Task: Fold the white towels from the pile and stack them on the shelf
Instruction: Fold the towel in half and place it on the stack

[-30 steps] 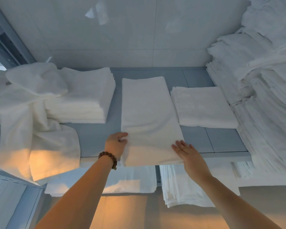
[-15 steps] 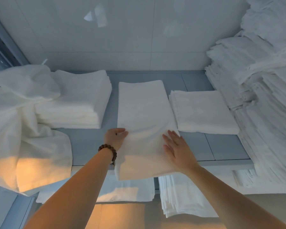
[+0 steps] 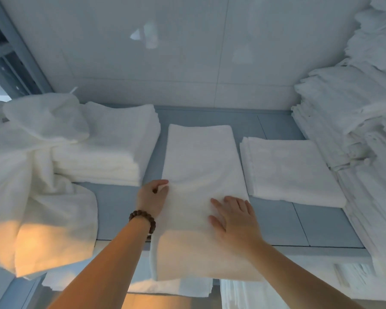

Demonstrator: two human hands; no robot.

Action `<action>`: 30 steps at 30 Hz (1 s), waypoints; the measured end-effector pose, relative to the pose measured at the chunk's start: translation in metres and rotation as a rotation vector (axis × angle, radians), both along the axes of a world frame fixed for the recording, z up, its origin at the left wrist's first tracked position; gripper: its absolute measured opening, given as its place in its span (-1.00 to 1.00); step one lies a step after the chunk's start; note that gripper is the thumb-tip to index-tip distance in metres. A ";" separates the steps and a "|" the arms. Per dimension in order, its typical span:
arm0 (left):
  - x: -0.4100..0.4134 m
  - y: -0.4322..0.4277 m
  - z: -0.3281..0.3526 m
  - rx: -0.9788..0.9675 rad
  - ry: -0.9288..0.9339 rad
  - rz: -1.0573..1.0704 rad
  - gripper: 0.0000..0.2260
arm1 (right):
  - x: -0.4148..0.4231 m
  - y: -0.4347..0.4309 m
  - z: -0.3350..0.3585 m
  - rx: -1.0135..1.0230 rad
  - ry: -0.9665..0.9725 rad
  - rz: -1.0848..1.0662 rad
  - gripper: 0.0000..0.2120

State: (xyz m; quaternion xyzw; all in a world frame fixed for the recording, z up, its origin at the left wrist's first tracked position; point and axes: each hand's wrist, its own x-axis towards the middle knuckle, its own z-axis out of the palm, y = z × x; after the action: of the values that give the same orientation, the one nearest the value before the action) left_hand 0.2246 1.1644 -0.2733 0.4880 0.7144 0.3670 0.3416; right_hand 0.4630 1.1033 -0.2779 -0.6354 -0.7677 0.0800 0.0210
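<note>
A long white towel (image 3: 201, 161), folded into a narrow strip, lies lengthwise on the grey-blue shelf (image 3: 274, 221); its near end hangs over the shelf's front edge. My left hand (image 3: 153, 197), with a bead bracelet on the wrist, pinches the towel's left edge about halfway along. My right hand (image 3: 234, 217) lies flat on the towel with fingers spread, pressing it down. A thick stack of folded towels (image 3: 112, 143) sits to the left, and a low folded stack (image 3: 288, 170) to the right.
A loose pile of unfolded white towels (image 3: 31, 166) drapes over the shelf's left end. A tall, uneven heap of folded linens (image 3: 361, 121) fills the right side. A glossy white wall (image 3: 165, 52) backs the shelf. More folded towels (image 3: 243, 293) lie on a lower shelf.
Both hands have slid farther up the towel, away from its near end. The right hand moved onto the middle of the towel and flattened; the left hand now pinches the left edge.
</note>
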 end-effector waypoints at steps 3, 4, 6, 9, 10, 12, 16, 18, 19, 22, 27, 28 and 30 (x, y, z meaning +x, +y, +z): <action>0.006 0.033 0.006 -0.069 -0.010 -0.143 -0.80 | -0.017 0.035 0.006 0.042 0.017 0.023 -0.47; 0.009 0.042 0.006 -0.088 0.000 -0.159 -0.79 | -0.020 0.042 0.003 0.026 0.009 0.039 -0.45; 0.011 0.051 0.008 -0.074 0.054 -0.093 -0.81 | -0.023 0.047 -0.008 -0.001 -0.025 0.056 -0.43; 0.009 0.051 0.008 0.002 0.155 0.123 -0.73 | -0.022 0.043 -0.020 -0.001 -0.044 0.060 -0.41; 0.011 0.049 0.008 0.038 0.216 0.132 -0.72 | -0.021 0.044 -0.021 -0.004 -0.038 0.062 -0.40; 0.023 0.045 0.007 0.180 0.375 0.009 -0.69 | -0.019 0.052 -0.019 0.010 -0.015 0.053 -0.43; 0.063 0.054 0.002 0.253 0.719 -0.488 -0.60 | -0.015 0.090 -0.008 0.026 0.013 0.052 -0.51; 0.074 0.062 -0.006 0.149 0.798 -0.567 -0.56 | -0.016 0.108 -0.006 -0.024 -0.018 0.100 -0.51; 0.074 0.066 -0.011 0.100 0.829 -0.567 -0.55 | -0.017 0.117 -0.006 -0.036 -0.033 0.127 -0.51; 0.065 0.078 -0.012 0.008 0.957 -0.450 -0.52 | -0.013 0.146 -0.004 -0.038 -0.040 0.118 -0.52; 0.066 0.096 -0.008 0.319 1.027 -0.413 -0.64 | -0.012 0.178 -0.004 0.007 0.002 0.082 -0.54; 0.068 0.097 -0.012 0.317 0.978 -0.494 -0.61 | -0.015 0.180 -0.005 0.010 0.030 0.141 -0.55; 0.070 0.102 -0.023 0.216 0.910 -0.575 -0.52 | -0.020 0.186 -0.009 0.022 0.058 0.211 -0.55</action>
State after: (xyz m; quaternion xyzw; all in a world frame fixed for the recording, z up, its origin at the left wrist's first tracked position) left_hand 0.2949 1.2660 -0.2963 0.8054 0.5862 0.0820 0.0328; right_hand 0.4428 1.2896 -0.2867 -0.5482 -0.8303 0.0918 0.0414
